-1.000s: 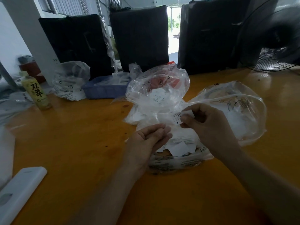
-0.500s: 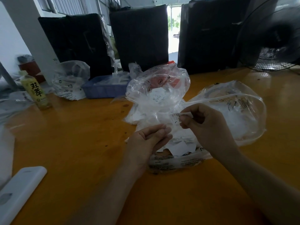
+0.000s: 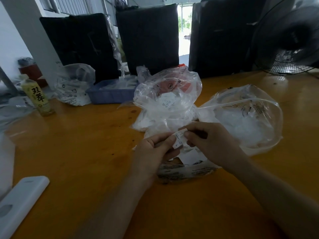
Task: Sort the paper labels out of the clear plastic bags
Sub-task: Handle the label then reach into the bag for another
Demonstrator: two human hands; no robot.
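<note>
A: What are the two hands doing?

B: The left hand (image 3: 156, 149) and the right hand (image 3: 209, 141) are meeting over the orange worktop (image 3: 82, 144). Both are pinching one small paper label (image 3: 179, 138) between them, with the fingers of each hand clamped on it.

A: Where is the label lying?

B: It is hanging in the air, just above a crumpled clear bag (image 3: 183, 168) that is lying on the worktop below the hands.

A: What is sitting behind the hands?

B: A puffed clear bag (image 3: 165, 94) with white slips inside is standing behind them, and a second clear bag (image 3: 246, 118) is lying to the right. A blue tray (image 3: 110, 94) and a yellow bottle (image 3: 37, 97) are standing farther left. A white flat device (image 3: 22, 202) is lying at the near left edge.
</note>
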